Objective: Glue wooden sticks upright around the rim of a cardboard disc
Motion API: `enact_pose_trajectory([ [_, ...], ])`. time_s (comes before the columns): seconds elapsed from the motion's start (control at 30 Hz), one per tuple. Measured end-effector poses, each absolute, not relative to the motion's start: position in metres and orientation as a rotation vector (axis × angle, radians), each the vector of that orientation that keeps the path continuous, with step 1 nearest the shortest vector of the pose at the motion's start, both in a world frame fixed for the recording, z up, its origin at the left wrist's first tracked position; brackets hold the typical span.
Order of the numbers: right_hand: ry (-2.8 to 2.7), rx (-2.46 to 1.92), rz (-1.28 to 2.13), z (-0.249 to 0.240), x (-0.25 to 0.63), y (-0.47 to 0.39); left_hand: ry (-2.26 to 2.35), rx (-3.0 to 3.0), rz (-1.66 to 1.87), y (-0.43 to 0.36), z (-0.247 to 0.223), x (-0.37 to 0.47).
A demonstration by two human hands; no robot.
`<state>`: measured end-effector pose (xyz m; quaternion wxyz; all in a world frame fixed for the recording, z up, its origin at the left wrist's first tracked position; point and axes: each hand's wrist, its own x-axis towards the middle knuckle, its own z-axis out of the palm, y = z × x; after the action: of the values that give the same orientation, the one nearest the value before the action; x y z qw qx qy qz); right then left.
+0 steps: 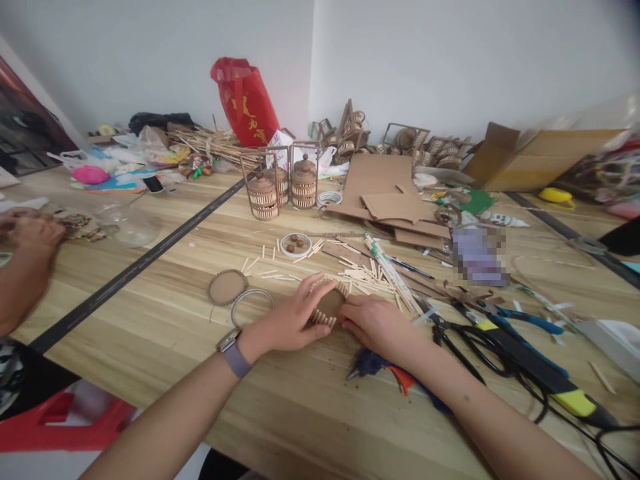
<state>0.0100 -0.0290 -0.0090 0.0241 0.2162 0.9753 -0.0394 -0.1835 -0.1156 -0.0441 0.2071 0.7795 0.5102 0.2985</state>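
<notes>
A small round basket point(330, 305) with short wooden sticks standing round its rim sits on the wooden table. My left hand point(295, 317) curves round its left side, thumb at the near edge and fingers over the far edge. At its right side my right hand point(373, 321) has its fingers pressed together; whatever they pinch is too small to tell. Loose pale sticks point(367, 277) lie beyond the basket. To the left are a cardboard disc with a ridged edge point(227, 287) and a pale ring point(252, 291). A glue gun point(370, 364) lies partly under my right forearm.
Finished lidded baskets point(304, 183) stand farther back, near a red bag point(245, 100). Cardboard sheets point(377, 177), blue-handled pliers point(530, 320) and black cables are at the right. Another person's hand point(35, 230) is at the far left.
</notes>
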Motion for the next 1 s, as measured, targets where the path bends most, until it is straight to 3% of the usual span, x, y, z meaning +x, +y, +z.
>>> enact_pose_trajectory([
  [0.13,3.018,0.682,-0.107,-0.008,0.011,-0.029,1.426,2.082,0.931,-0.117,-0.039,-0.184],
  [0.37,3.017,0.676,-0.116,-0.007,0.012,-0.028,1.731,1.802,1.450,-0.117,-0.030,-0.188],
  [0.63,3.014,0.681,-0.125,-0.006,0.011,-0.029,1.876,1.897,1.439,-0.116,-0.029,-0.186],
  [1.0,3.002,0.672,-0.119,-0.005,0.011,-0.030,1.959,1.564,1.510,-0.110,-0.040,-0.188],
])
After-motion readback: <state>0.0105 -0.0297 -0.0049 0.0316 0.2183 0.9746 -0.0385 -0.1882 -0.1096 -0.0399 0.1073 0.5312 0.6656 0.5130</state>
